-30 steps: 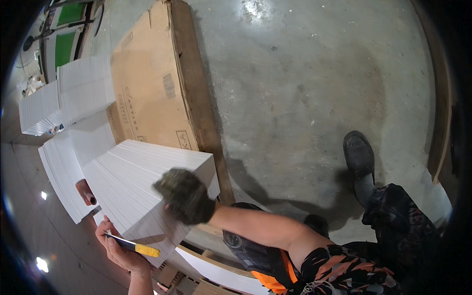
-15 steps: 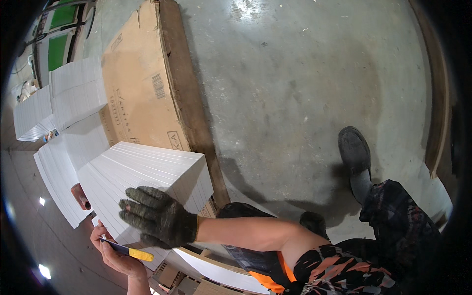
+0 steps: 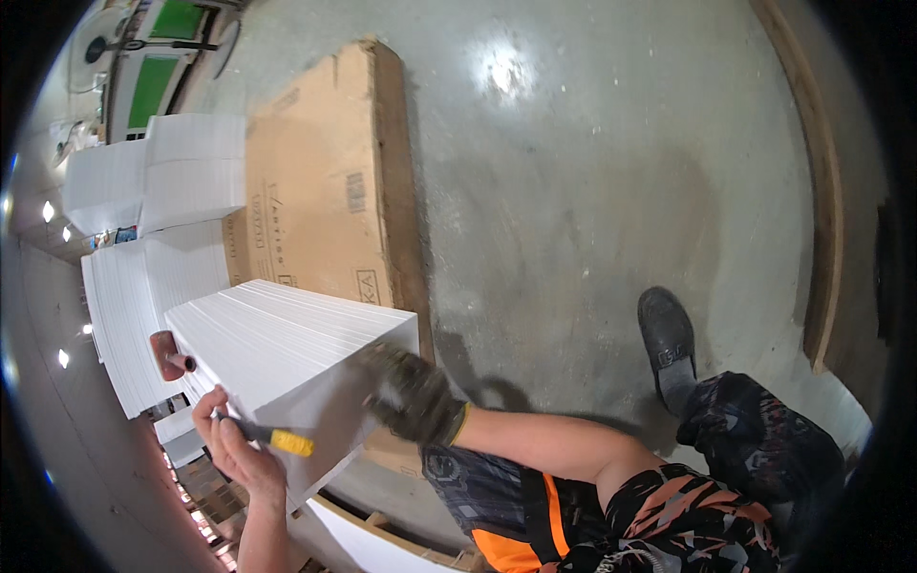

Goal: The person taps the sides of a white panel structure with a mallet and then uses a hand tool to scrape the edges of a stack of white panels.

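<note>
My bare left hand (image 3: 244, 454) is closed around the black-and-yellow handle of what looks like a mallet (image 3: 292, 442). A reddish-brown cylindrical head (image 3: 165, 355) shows just past its fingers, though the join between head and handle is hidden. Beside it rises a stack of white boards (image 3: 272, 329), layered edge to edge. My right hand (image 3: 415, 396), in a dark knitted glove, is at the near end face of this stack. Motion smears its fingers, so whether they touch the boards or hold anything is unclear.
Beyond the stack lies a large flat brown carton (image 3: 315, 143). More white board stacks (image 3: 196, 167) stand along its left side. A white-topped wooden frame (image 3: 382, 525) is at the bottom. My dark shoe (image 3: 666, 329) rests on the grey floor, and a wooden edge (image 3: 829, 220) curves along the right.
My right hand has moved right and slightly up, off the top of the white stack to its end face. My left hand, still gripping the handle, appears higher. The whole view has shifted a little.
</note>
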`<state>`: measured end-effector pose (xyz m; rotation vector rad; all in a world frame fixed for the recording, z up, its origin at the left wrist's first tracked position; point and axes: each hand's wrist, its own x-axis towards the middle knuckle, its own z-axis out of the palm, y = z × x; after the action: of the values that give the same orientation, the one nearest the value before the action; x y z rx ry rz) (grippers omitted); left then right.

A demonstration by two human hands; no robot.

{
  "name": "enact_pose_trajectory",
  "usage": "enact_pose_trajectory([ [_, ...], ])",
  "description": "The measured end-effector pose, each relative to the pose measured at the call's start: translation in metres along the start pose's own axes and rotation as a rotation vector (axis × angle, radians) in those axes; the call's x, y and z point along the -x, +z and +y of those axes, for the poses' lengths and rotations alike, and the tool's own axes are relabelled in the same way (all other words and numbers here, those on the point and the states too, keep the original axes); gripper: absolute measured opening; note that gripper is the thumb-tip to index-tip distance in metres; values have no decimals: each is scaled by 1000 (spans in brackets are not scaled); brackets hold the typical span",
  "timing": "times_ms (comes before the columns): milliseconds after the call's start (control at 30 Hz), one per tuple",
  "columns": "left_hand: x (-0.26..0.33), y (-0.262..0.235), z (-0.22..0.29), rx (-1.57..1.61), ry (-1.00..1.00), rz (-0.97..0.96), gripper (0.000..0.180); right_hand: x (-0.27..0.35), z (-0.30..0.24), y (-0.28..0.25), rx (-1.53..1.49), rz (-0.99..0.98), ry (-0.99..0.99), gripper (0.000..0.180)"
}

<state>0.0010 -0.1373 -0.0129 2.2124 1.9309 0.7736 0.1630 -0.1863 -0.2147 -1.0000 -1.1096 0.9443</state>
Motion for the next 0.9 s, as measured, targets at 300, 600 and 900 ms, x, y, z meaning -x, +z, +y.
enact_pose_trajectory([
  [300,-1,-3,25,46,278,70,35,-87,-116,12,466,-415,-402,30],
  [600,2,1,41,-164,575,5,36,-141,-120,-197,1140,-1001,-438,15],
  [900,19,46,75,-1083,968,-431,44,208,79,-460,1596,7,259,37],
])
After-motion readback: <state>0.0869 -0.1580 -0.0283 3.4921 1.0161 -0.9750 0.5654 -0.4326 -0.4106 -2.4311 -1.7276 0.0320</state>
